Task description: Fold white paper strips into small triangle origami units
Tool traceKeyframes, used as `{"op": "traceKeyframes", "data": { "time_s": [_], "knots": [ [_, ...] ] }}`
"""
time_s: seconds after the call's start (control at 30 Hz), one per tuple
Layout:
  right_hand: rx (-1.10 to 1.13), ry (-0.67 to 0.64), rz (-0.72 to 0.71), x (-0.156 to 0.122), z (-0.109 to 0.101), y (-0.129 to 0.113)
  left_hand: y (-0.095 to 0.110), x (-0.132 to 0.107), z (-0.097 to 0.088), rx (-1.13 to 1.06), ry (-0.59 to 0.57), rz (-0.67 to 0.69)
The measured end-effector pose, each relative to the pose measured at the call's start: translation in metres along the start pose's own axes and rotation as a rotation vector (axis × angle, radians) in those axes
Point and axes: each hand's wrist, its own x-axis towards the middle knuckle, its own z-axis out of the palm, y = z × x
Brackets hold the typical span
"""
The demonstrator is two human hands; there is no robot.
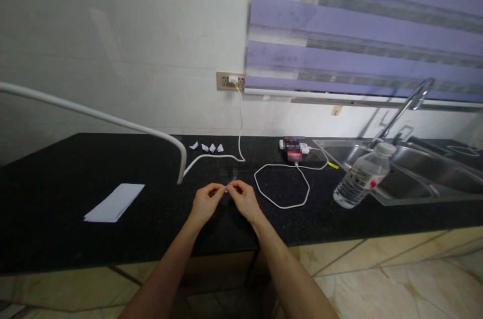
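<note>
The left hand (206, 203) and right hand (244, 200) are narrowly pinching a tiny white piece (226, 189) between them. Uneven pulling would be risking a slip or tear.

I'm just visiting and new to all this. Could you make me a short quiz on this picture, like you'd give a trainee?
1. How many small white pieces lie in a row near the wall?
2. True or false: the water bottle stands to the left of the flat white paper.
3. What is pinched between the left hand and the right hand?
a) a charging cable
b) a tiny white bit
c) a bottle cap

Key:
1. Four.
2. False: the water bottle stands to the right of the flat white paper.
3. b
</note>
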Motion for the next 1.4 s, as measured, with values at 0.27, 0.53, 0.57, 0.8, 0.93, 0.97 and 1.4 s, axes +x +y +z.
{"op": "traceKeyframes", "data": {
  "time_s": [0.27, 0.53, 0.57, 0.8, 0.93, 0.97, 1.4],
  "knots": [
    [0.02, -0.022, -0.01, 0.001, -0.001, -0.001, 0.005, 0.0, -0.002, -0.112, -0.036, -0.08],
    [0.039, 0.128, 0.042, 0.002, 0.002, 0.0, 0.004, 0.001, -0.004, -0.01, -0.012, -0.068],
    [0.032, 0.131, 0.046, 0.002, 0.001, 0.0, 0.003, 0.001, -0.004, -0.014, -0.016, -0.068],
    [-0.157, 0.07, -0.089, 0.003, -0.003, 0.009, -0.003, 0.003, 0.001, 0.028, -0.031, 0.08],
    [-0.185, 0.095, -0.138, 0.003, -0.003, 0.011, 0.006, 0.006, 0.001, 0.203, -0.061, 0.219],
    [-0.171, 0.102, -0.138, 0.003, -0.003, 0.01, 0.008, 0.007, 0.001, 0.227, -0.069, 0.224],
    [0.009, 0.078, -0.166, 0.001, 0.0, 0.001, 0.001, 0.003, 0.019, -0.464, -0.019, -0.183]
  ]
}}
